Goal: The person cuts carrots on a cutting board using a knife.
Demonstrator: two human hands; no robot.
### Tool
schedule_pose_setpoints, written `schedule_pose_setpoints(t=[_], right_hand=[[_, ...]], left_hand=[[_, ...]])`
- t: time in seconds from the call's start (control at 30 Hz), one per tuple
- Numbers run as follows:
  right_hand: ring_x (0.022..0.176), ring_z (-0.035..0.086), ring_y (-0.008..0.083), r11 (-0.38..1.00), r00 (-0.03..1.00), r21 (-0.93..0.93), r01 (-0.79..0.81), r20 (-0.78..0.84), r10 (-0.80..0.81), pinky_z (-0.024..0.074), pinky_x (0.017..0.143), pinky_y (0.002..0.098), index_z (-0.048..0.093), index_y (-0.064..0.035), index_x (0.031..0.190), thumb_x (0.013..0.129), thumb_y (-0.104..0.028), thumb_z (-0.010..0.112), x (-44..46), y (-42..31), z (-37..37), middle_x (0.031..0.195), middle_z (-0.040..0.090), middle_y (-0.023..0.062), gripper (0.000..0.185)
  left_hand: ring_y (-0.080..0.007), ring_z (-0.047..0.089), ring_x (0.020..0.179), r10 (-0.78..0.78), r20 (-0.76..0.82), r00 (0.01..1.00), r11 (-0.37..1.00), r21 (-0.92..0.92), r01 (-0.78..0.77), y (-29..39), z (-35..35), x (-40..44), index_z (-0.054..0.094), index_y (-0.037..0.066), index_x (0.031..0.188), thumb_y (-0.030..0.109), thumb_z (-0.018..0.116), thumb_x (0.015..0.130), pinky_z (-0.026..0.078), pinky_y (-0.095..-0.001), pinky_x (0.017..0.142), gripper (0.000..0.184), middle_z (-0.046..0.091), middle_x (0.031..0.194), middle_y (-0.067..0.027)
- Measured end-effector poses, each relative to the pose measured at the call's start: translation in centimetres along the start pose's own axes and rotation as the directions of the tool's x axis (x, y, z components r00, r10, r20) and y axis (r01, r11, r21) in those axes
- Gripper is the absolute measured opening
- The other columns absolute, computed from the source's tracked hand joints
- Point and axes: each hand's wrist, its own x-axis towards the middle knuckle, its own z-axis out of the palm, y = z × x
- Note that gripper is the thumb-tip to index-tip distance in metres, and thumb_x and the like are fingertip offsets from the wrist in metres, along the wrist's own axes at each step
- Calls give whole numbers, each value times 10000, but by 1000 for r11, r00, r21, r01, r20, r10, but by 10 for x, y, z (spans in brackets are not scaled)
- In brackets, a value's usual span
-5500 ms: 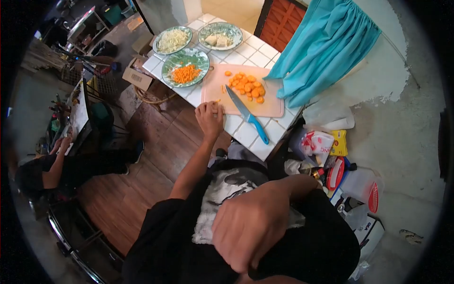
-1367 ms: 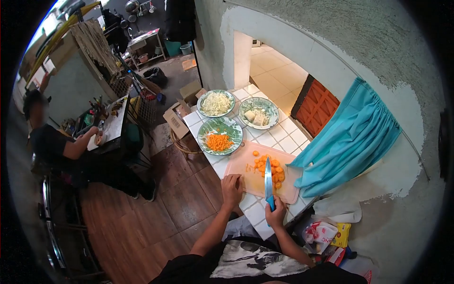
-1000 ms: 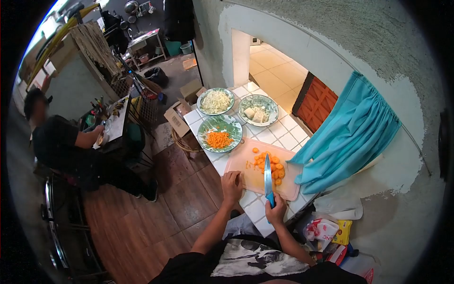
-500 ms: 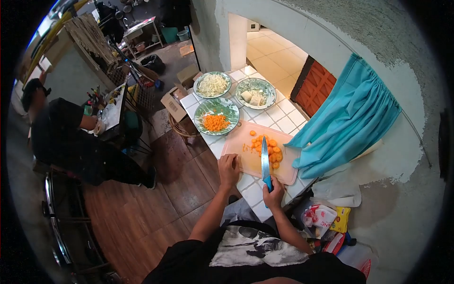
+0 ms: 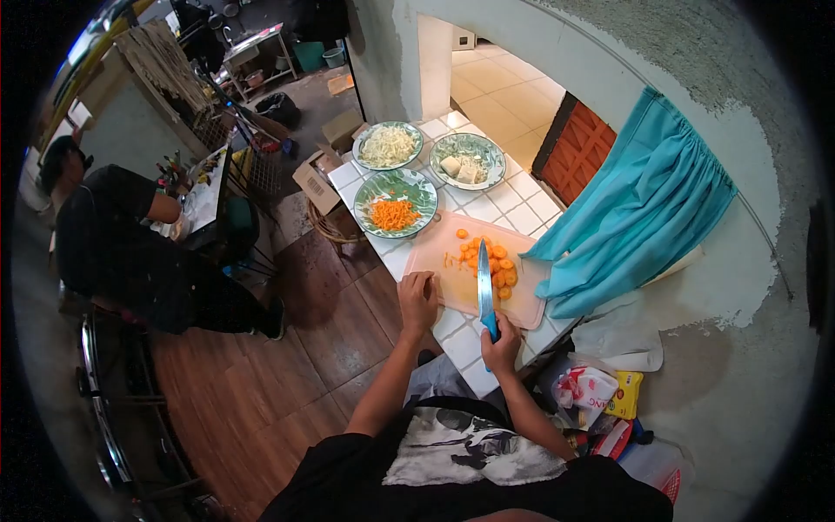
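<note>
My right hand (image 5: 502, 345) is closed around the blue handle of a kitchen knife (image 5: 485, 287). Its blade points away from me, above sliced carrots (image 5: 500, 265) heaped on a pink cutting board (image 5: 452, 296). Small orange bits lie left of the slices. By the board's near left edge is my left hand (image 5: 419, 300), its fingers curled together; whether anything is inside them is hidden. Beyond the board, a green-patterned plate (image 5: 413, 187) holds finely chopped carrot (image 5: 394, 215).
Farther back stand a plate of pale shreds (image 5: 388, 144) and a plate with pale chunks (image 5: 463, 167). A turquoise curtain (image 5: 639, 209) hangs at the tiled counter's (image 5: 522, 196) right. Bagged packages (image 5: 596, 391) sit below right. A co-worker (image 5: 122, 244) stands left at another table.
The view has shifted slightly, so the counter sits a little higher in the picture. The knife stays in my right hand over the carrots, and my left hand stays by the board's edge.
</note>
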Motion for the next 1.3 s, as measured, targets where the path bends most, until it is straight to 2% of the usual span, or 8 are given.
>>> schedule_pose_setpoints(t=[0.3, 0.53, 1.3], right_hand=[[936, 633, 392, 1000, 1000, 25, -14, 18, 13, 439, 890, 501, 632, -26, 1216, 801, -158, 672, 0, -1, 0, 974, 689, 177, 438], [944, 636, 392, 1000, 1000, 1, -7, 8, 7, 439, 899, 502, 631, -18, 1216, 808, -161, 668, 0, -2, 0, 992, 693, 178, 434], [964, 624, 412, 999, 998, 19, -50, 50, 49, 444, 896, 517, 626, -25, 1222, 808, -176, 672, 0, 1, 1, 993, 684, 182, 443]], left_hand=[[-290, 612, 921, 10, -18, 1000, 1000, 6, -9, 1, 0, 0, 677, 57, 1012, 63, 695, 877, 425, -407, 829, 137, 661, 955, -98], [-294, 620, 922, -10, 2, 1000, 1000, -5, 10, 1, -1, 1, 677, 43, 997, 61, 697, 891, 429, -404, 854, 109, 664, 941, -106], [-294, 604, 905, 17, -24, 1000, 1000, -6, -17, 0, 0, 0, 673, 49, 1008, 58, 684, 876, 422, -413, 825, 132, 652, 935, -102]])
